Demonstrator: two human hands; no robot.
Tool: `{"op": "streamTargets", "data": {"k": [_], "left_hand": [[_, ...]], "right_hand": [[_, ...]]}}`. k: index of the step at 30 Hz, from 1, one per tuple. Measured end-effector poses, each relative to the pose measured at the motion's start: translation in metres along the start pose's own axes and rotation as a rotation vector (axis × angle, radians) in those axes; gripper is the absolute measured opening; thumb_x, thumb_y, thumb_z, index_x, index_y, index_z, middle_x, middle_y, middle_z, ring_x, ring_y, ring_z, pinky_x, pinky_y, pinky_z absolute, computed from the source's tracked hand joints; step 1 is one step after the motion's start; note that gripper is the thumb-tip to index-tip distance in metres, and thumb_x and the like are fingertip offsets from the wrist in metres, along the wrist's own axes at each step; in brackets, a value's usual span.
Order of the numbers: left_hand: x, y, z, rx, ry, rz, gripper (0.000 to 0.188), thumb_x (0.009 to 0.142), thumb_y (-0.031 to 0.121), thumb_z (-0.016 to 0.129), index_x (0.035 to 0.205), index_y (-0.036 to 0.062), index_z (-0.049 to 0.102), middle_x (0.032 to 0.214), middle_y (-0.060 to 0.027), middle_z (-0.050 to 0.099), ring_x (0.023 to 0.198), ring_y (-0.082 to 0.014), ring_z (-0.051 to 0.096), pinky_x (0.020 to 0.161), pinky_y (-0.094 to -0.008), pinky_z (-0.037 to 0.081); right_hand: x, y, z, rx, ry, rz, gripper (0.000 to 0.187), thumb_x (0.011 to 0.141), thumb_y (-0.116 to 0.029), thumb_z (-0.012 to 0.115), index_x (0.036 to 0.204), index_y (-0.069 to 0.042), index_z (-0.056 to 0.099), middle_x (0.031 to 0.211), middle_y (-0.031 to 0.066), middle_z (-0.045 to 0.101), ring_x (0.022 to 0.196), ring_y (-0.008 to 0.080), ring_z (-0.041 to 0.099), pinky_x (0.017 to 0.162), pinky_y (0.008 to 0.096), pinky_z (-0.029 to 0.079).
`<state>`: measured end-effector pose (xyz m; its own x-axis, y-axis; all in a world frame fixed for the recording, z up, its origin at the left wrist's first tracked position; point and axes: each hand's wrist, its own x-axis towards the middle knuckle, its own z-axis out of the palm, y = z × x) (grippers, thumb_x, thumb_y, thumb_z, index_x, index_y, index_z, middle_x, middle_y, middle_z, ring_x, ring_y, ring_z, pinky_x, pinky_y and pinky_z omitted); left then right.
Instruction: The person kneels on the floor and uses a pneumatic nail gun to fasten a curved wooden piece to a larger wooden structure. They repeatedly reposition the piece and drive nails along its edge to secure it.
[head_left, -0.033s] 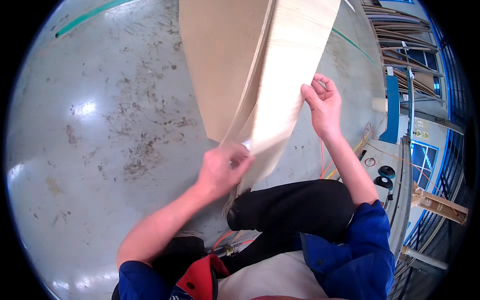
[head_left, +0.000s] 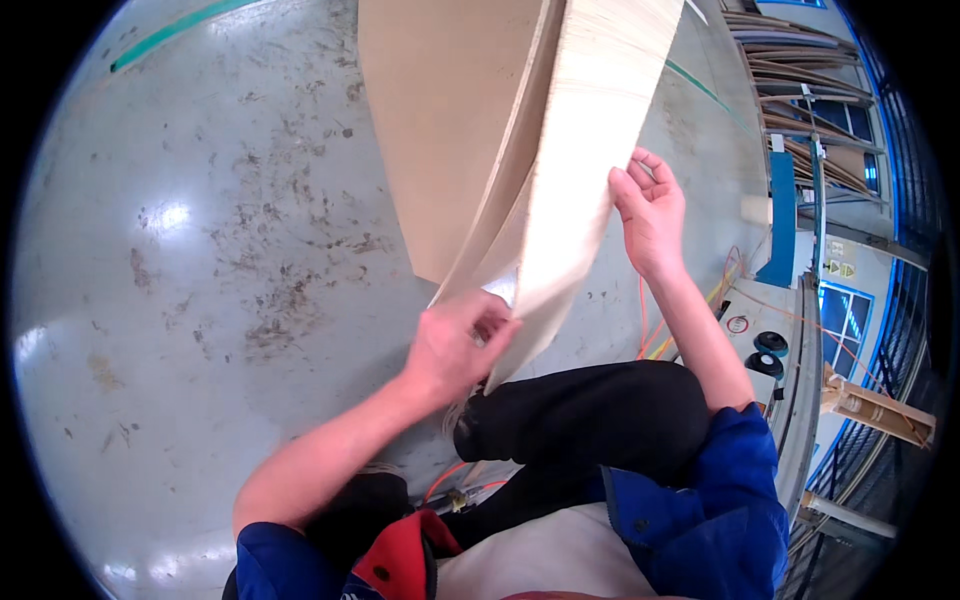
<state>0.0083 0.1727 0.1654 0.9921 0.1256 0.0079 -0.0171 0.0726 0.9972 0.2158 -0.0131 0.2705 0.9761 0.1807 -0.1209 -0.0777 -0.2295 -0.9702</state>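
Two bare hands at a pale board [head_left: 590,130], which slants upward between them and runs out of view at the top. Right hand [head_left: 652,210]: at the board's right edge, thumb laid against the near face, the other fingers bent, partly hidden at the edge; the grip is narrow and holds the board by this edge. Left hand [head_left: 462,338]: lower down, at the board's left edge, fingers curled with a small space between thumb and forefinger. The thumb tip meets the edge or lies just beside it; whether this grip pinches the board cannot be told.

To the left stands a larger brown board [head_left: 450,110], its thin edge turned toward the pale board. The gap between the two widens downward, toward the left hand. The pale board's lower end comes down just beside the bent knee in black trousers [head_left: 590,400].

Surroundings: a grey floor [head_left: 200,400] with dark marks and bright reflections; a green strip [head_left: 185,30] at upper left; at right, an orange hose [head_left: 641,300], two black discs [head_left: 770,343], a blue upright [head_left: 783,215] and a rack of stacked boards [head_left: 800,90].
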Motion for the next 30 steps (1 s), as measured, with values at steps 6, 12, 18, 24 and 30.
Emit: {"op": "streamTargets", "data": {"k": [6,12,18,24,30], "left_hand": [[-0.01,0.011,0.015,0.008,0.015,0.216,0.021,0.086,0.005,0.085,0.087,0.0038,0.064,0.079,-0.009,0.068,0.065,-0.0203,0.069,0.059,-0.0309,0.055],[-0.009,0.019,0.021,0.035,0.035,0.385,0.022,0.085,0.003,0.085,0.089,0.005,0.063,0.08,-0.0096,0.067,0.064,-0.0219,0.069,0.057,-0.0334,0.055],[-0.006,0.035,0.027,0.006,0.039,0.582,0.026,0.083,0.001,0.085,0.093,0.005,0.062,0.077,-0.011,0.068,0.064,-0.0271,0.068,0.054,-0.0363,0.052],[-0.002,0.045,0.026,0.057,0.054,0.657,0.029,0.082,0.001,0.086,0.096,0.005,0.061,0.078,-0.0115,0.068,0.065,-0.0277,0.068,0.055,-0.0371,0.052],[-0.003,0.04,0.026,0.085,0.065,0.679,0.03,0.08,0.002,0.087,0.096,0.005,0.062,0.079,-0.0104,0.068,0.065,-0.0274,0.068,0.054,-0.0368,0.052]], "right_hand": [[-0.013,-0.008,-0.016,0.06,0.018,-0.072,0.038,0.101,-0.001,0.066,0.135,0.004,0.051,0.133,0.0149,0.067,0.119,0.018,0.066,0.105,0.0324,0.054],[-0.03,-0.02,-0.031,0.102,0.055,-0.191,0.039,0.103,-0.003,0.064,0.138,0.004,0.05,0.132,0.0141,0.067,0.122,0.0181,0.064,0.111,0.0344,0.049],[-0.044,-0.038,-0.04,0.077,0.052,-0.365,0.041,0.108,-0.016,0.059,0.141,0.004,0.048,0.134,0.0137,0.066,0.124,0.0191,0.065,0.109,0.0357,0.052],[-0.049,-0.047,-0.038,0.155,0.095,-0.352,0.044,0.102,-0.011,0.066,0.139,0.005,0.049,0.132,0.015,0.067,0.122,0.0179,0.064,0.11,0.0343,0.048],[-0.049,-0.042,-0.034,0.123,0.087,-0.365,0.045,0.103,-0.011,0.066,0.141,0.005,0.048,0.134,0.0153,0.067,0.123,0.0178,0.064,0.11,0.0335,0.047]]}}
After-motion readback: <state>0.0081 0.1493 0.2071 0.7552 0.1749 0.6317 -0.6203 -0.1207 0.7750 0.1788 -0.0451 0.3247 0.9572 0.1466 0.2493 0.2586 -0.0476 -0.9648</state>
